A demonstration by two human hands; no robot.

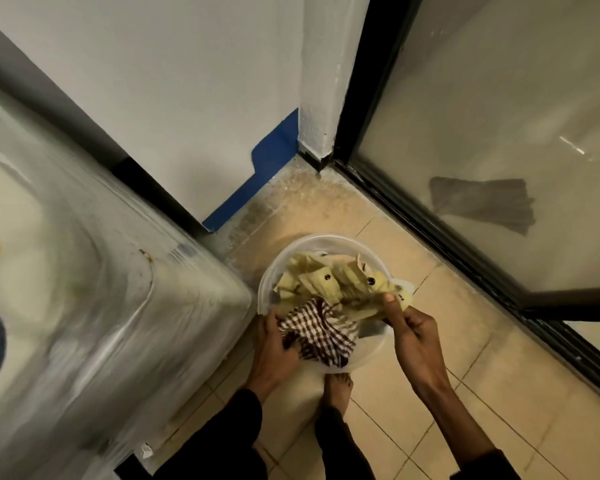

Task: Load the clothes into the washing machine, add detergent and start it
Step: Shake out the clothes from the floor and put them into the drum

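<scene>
I see the washing machine (pixel 84 271) at left, plastic-wrapped, well above the floor bucket (pixel 267 271). My left hand (pixel 274 344) clenches the brown checked cloth (pixel 321 336); my right hand (pixel 409 327) pinches the yellow garment (pixel 326 282). Both lie crumpled in the bucket. Lifted together, a trailing piece could snag the rim and tip it.

Pretty dim shot overall, with a warm yellowish pool of light on the floor tiles (pixel 447 341) near the corner. The washing machine (pixel 84 289) on your left is heavily smeared with motion blur, and its plastic wrap throws streaky glare. The glass door (pixel 499 133) looks hazy with one small bright reflection. Wide-angle bending tilts the wall (pixel 170 81) lines hard. Your hands stay reasonably sharp.
</scene>
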